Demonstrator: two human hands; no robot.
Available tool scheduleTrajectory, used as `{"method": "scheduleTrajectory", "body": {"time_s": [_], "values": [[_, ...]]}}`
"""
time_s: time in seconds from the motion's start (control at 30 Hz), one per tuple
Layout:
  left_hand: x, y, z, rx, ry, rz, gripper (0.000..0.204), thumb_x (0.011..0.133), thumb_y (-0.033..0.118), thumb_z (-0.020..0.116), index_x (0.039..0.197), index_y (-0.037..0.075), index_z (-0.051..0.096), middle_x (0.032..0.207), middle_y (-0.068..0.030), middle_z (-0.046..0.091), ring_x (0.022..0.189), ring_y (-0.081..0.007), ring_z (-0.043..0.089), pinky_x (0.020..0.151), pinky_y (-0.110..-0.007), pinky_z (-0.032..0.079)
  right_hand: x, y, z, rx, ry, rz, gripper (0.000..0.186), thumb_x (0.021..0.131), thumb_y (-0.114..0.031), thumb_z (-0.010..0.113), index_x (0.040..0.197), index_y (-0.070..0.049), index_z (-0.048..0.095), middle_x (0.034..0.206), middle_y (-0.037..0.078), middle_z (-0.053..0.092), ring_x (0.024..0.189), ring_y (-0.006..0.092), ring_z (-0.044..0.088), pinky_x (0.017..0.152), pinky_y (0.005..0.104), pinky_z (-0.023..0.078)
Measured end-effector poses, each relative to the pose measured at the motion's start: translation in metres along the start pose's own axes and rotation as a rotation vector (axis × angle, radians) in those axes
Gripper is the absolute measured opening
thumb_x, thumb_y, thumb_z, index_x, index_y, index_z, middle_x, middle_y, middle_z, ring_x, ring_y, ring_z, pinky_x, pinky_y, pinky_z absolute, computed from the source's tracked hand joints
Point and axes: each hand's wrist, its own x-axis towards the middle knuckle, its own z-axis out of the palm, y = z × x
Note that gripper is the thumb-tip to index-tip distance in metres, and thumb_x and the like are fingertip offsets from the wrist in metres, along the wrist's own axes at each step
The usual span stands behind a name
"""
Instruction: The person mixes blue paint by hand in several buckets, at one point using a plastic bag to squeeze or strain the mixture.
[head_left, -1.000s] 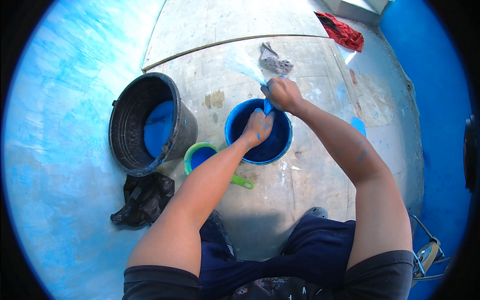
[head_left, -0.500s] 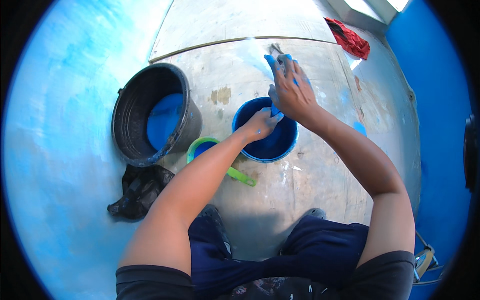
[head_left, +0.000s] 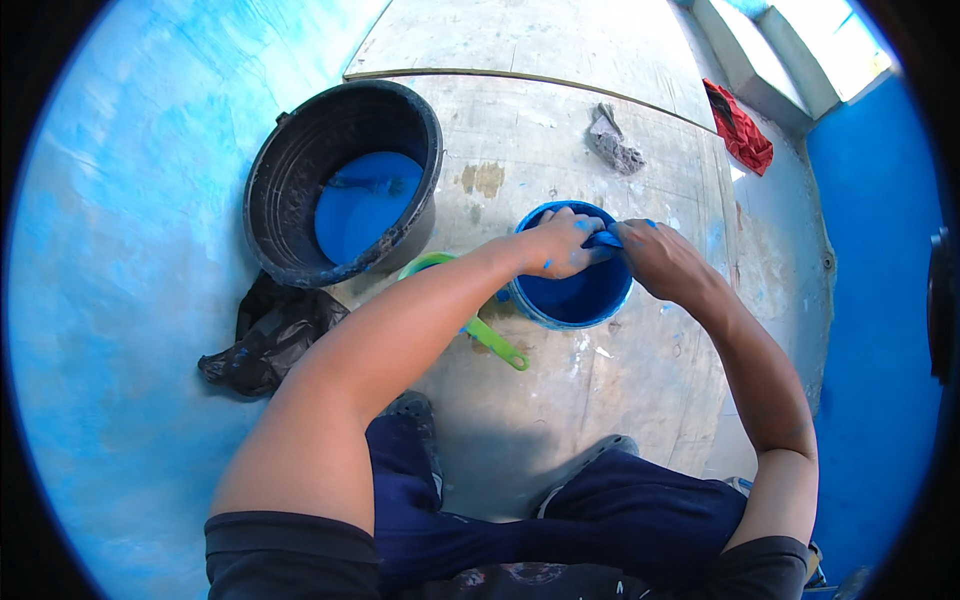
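Observation:
A blue bucket [head_left: 565, 305] with a dark blue interior stands on the worn board. Over its opening, my left hand [head_left: 558, 242] and my right hand [head_left: 660, 260] are close together, both closed on a twisted blue-stained plastic bag [head_left: 607, 240]. Paint marks my fingers. A large black tub [head_left: 280, 190] at the left holds blue paint [head_left: 355, 215] with something partly sunk in it. Between tub and bucket lies a green dipper [head_left: 497, 345], mostly hidden by my left forearm.
A crumpled black bag [head_left: 255, 360] lies below the tub. A grey rag [head_left: 615, 145] lies on the board [head_left: 530, 110], and red cloth [head_left: 737, 128] sits near concrete ledges [head_left: 755, 65]. Blue walls [head_left: 870, 260] border the area. My feet are below.
My right hand has come down from the raised, spread position to the bucket's rim, and the clear plastic no longer stretches upward. My view has shifted, so surroundings appear moved.

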Motion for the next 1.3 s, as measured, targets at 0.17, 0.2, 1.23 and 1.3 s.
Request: {"method": "scheduleTrajectory", "body": {"time_s": [0.17, 0.2, 1.23, 1.3], "values": [[0.007, -0.011, 0.001, 0.104, -0.046, 0.135, 0.051, 0.100, 0.039, 0.048, 0.139, 0.006, 0.051, 0.121, -0.0236, 0.057, 0.117, -0.0415, 0.049, 0.102, -0.050, 0.037, -0.001, -0.008, 0.002, -0.147, -0.069, -0.007, 0.004, 0.086, -0.002, 0.053, 0.085, -0.004, 0.057, 0.079, 0.018, 0.066, 0.077, 0.0392, 0.066, 0.067, 0.0479, 0.052], [0.010, -0.011, 0.004, 0.129, -0.079, 0.141, 0.050, 0.100, 0.036, 0.048, 0.138, 0.004, 0.052, 0.118, -0.0225, 0.059, 0.115, -0.0401, 0.050, 0.102, -0.050, 0.037, 0.000, -0.009, 0.004, -0.168, -0.068, -0.003, 0.005, 0.086, -0.003, 0.053, 0.084, -0.004, 0.058, 0.079, 0.018, 0.067, 0.077, 0.0389, 0.066, 0.067, 0.0480, 0.052], [0.021, -0.008, 0.013, -0.443, 0.098, 0.096, 0.021, 0.094, 0.010, 0.054, 0.102, -0.003, 0.068, 0.096, -0.0205, 0.070, 0.087, -0.0312, 0.066, 0.080, -0.038, 0.050, 0.000, 0.003, 0.005, -0.213, 0.334, -0.123, 0.037, 0.088, -0.006, 0.055, 0.123, 0.003, 0.059, 0.115, 0.018, 0.065, 0.110, 0.0334, 0.062, 0.097, 0.0415, 0.048], [0.019, -0.020, 0.018, -0.401, 0.231, 0.238, 0.021, 0.091, 0.012, 0.059, 0.100, -0.004, 0.068, 0.098, -0.0229, 0.070, 0.087, -0.0339, 0.067, 0.078, -0.039, 0.051, -0.001, -0.014, 0.003, -0.147, 0.131, -0.106, 0.050, 0.089, -0.003, 0.052, 0.138, 0.006, 0.047, 0.127, 0.020, 0.058, 0.117, 0.0344, 0.058, 0.100, 0.0429, 0.047]]}}
